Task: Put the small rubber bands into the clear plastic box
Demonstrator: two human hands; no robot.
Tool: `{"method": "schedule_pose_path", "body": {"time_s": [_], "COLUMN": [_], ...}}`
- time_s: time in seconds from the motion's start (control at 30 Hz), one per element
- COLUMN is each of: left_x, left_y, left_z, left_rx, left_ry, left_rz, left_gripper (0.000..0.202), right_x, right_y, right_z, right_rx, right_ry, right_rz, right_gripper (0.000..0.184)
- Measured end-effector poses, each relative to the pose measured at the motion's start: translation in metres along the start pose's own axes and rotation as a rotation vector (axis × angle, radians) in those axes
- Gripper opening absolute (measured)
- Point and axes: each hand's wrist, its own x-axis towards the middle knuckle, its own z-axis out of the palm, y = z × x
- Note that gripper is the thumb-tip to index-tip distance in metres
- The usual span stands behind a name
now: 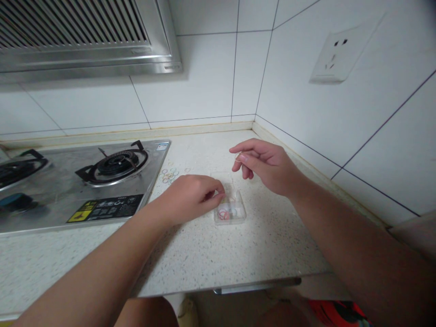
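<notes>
A small clear plastic box [230, 212] sits on the speckled counter and holds a few coloured rubber bands. My left hand [194, 195] rests beside its left edge, fingers curled in a pinch at the box rim. My right hand [265, 165] hovers above and behind the box, thumb and forefinger pinched on a thin pale rubber band [237, 156]. A loose cluster of small coloured bands [169, 175] lies on the counter next to the stove.
A steel gas stove [78, 186] with two burners fills the left of the counter [255, 254]. A range hood [85, 36] hangs above it. White tiled walls meet in a corner, with a wall socket [335, 56] on the right. The counter's front edge runs near my body.
</notes>
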Motion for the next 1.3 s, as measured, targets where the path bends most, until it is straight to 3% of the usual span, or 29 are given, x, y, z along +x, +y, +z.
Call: {"method": "schedule_pose_path", "body": {"time_s": [0.43,0.93,1.03,1.2,1.3], "left_x": [0.0,0.0,0.0,-0.001,-0.001], "left_y": [0.001,0.0,0.0,-0.003,-0.003], "left_z": [-0.001,-0.001,0.0,0.0,0.0], "left_rx": [-0.058,-0.005,0.011,0.024,0.032], "left_ry": [0.059,0.019,0.016,0.013,0.013], "left_rz": [-0.026,-0.032,-0.035,-0.049,-0.062], "left_gripper": [0.021,0.021,0.021,0.022,0.023], "right_x": [0.001,0.001,0.002,0.005,0.006], "right_y": [0.0,-0.003,0.0,0.013,0.02], "right_z": [0.003,0.002,-0.003,-0.014,-0.016], "right_rx": [0.037,-0.024,-0.146,-0.573,-0.662], "right_ry": [-0.009,0.018,-0.029,-0.234,-0.322], "right_rz": [0.053,0.032,0.027,-0.052,-0.028], "right_gripper": [0.032,0.033,0.033,0.028,0.027]}}
